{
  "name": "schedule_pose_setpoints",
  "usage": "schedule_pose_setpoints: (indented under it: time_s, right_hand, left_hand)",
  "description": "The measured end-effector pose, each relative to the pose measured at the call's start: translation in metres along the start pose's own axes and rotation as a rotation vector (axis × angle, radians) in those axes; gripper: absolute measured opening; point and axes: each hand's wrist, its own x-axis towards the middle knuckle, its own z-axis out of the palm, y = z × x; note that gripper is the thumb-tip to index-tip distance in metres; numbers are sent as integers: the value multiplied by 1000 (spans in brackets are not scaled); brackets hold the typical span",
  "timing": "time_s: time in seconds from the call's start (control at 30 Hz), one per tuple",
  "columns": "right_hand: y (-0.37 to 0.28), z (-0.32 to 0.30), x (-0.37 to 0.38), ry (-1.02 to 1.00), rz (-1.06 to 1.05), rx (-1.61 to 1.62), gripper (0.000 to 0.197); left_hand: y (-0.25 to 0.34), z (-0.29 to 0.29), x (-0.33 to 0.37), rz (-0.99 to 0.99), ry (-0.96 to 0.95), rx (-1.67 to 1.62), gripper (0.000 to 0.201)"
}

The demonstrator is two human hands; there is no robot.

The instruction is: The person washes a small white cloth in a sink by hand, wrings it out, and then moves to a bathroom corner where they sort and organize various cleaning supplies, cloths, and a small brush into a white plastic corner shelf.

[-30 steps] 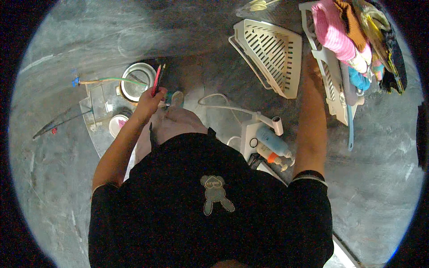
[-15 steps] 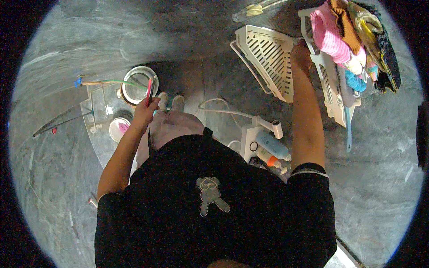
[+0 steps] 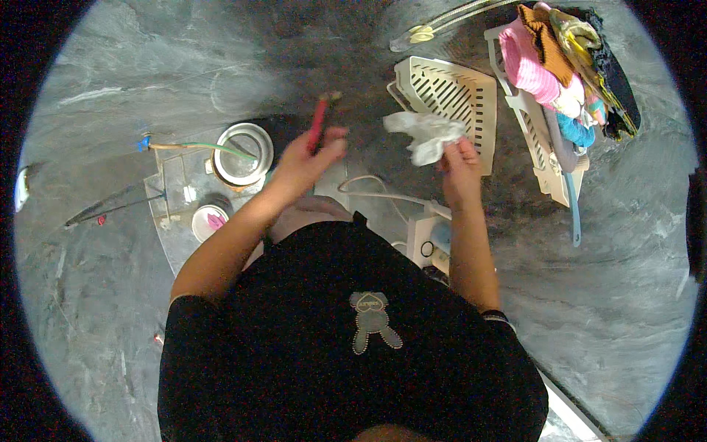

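My left hand (image 3: 300,168) is closed around a slim red-handled tool (image 3: 318,125). Its light tip points away from me, and motion blur hides what kind it is. Out to the right, my right hand (image 3: 462,171) pinches a crumpled white cloth or tissue (image 3: 427,136), thin and loosely hanging. That cloth is in front of a cream slotted corner shelf (image 3: 482,110) on the wall, overlapping its lower part in view.
A second cream rack (image 3: 534,136) at the right carries bunched coloured cloths (image 3: 530,66) and a blue-handled item (image 3: 574,221). Left of me are a white pot (image 3: 266,140) with a green hose and a small white bucket (image 3: 199,225). A pale hose (image 3: 383,190) runs near a white holder (image 3: 420,239).
My right hand has come back from the corner shelf, now with the white cloth in it. My left hand has moved up and right with the red-handled tool.
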Motion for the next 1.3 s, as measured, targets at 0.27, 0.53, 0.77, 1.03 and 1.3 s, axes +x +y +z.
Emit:
schedule_pose_setpoints:
  time_s: [0.27,0.53,0.77,1.03,1.3]
  right_hand:
    - [1,60,-40,-47,77,310,19]
    - [0,43,-41,-83,104,730,33]
    - [-24,9,-7,-35,-126,586,32]
    - [-16,-45,94,316,-400,-949,36]
    - [27,-35,171,367,-186,-1608,29]
  left_hand:
    - [14,54,22,-93,13,0,27]
    - [2,45,16,-322,25,-600,14]
    - [1,-2,23,-435,176,-813,26]
    - [-33,-74,-16,-337,358,-594,16]
    - [-41,-76,-38,-439,489,-609,20]
